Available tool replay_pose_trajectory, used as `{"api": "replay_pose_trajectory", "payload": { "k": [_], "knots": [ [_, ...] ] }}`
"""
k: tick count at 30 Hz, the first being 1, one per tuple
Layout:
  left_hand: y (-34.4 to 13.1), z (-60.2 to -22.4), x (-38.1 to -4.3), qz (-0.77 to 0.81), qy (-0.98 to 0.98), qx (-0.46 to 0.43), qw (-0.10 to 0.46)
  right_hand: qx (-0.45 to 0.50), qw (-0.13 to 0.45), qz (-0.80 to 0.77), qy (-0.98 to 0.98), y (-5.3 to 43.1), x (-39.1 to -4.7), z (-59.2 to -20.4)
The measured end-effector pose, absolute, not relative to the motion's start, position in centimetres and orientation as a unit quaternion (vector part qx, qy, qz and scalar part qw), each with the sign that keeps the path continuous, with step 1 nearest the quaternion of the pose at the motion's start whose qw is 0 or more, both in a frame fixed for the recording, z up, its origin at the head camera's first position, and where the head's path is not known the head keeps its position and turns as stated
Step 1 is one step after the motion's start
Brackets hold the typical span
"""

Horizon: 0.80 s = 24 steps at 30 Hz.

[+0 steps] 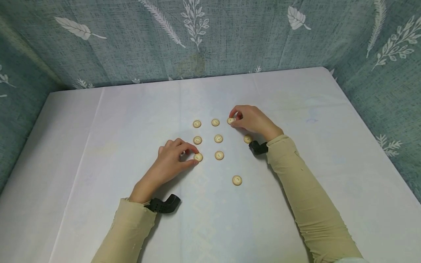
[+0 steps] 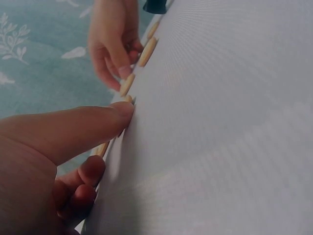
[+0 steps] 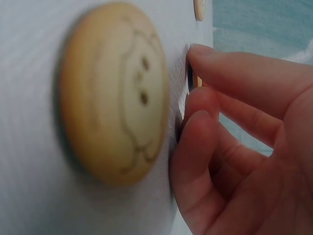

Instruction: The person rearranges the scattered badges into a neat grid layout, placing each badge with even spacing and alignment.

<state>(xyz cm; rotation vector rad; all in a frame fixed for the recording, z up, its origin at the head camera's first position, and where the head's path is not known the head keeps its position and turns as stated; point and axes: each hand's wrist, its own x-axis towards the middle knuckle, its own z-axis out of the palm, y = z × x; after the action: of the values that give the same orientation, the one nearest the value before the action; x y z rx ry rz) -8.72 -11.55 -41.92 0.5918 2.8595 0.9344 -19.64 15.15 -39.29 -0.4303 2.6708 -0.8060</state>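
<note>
My left hand (image 1: pixel 171 160) pinches a round wooden disc (image 1: pixel 198 157) on the white tabletop between thumb and forefinger. In the left wrist view, its thumb covers much of that disc. My right hand (image 1: pixel 252 119) pinches another wooden disc (image 1: pixel 230 120) by its edges at the far end of the group. In the right wrist view, fingers hide most of that piece. A nearer disc (image 3: pixel 117 93) there shows a line-drawn figure with dark dots. Under the right wrist lies one disc (image 1: pixel 248 139), and another (image 1: pixel 237 180) sits nearer the front.
Several similar discs form loose rows between the hands, among them a middle disc (image 1: pixel 218 138) and a back-left disc (image 1: pixel 196 124). Both wrists carry black cameras, one a left wrist camera (image 1: pixel 164 204). Behind the white table (image 1: pixel 98 146) hangs a green leaf-patterned cloth (image 1: pixel 230 40).
</note>
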Motion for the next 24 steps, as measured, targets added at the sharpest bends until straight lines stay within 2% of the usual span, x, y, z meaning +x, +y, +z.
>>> {"api": "replay_pose_trajectory", "payload": {
  "k": [24],
  "knots": [
    [-11.50, -42.00, -8.74, 0.304, 0.932, 0.192, 0.037, -0.148, 0.163, -0.286, 0.933, 15.29, -19.65, -39.32]
  ]
}}
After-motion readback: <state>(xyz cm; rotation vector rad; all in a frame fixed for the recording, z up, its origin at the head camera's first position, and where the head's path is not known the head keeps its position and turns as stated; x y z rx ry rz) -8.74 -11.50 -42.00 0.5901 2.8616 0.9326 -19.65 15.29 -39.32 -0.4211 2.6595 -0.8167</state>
